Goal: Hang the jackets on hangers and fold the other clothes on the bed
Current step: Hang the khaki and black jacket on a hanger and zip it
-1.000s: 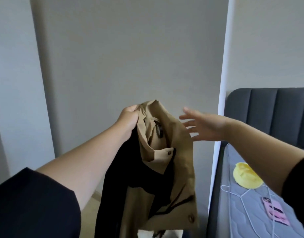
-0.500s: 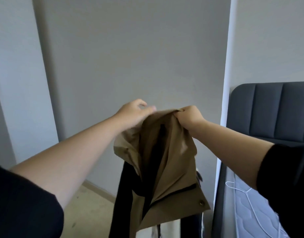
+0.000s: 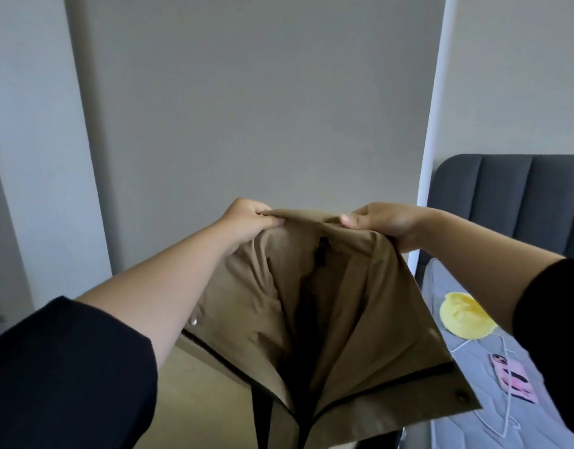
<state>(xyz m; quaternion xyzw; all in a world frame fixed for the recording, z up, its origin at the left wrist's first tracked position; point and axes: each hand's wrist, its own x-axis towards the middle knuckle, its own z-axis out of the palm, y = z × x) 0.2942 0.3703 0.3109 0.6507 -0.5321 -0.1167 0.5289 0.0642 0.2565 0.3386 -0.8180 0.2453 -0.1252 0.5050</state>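
My left hand and right hand pinch the top of the tan jacket, mid-frame; it hangs straight down. The white hanger lies lower right on the bed, nearer my right hand.

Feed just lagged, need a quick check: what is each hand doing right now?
Left hand: closed, fingers gripping the top edge of the tan jacket.
Right hand: closed, gripping the same top edge.
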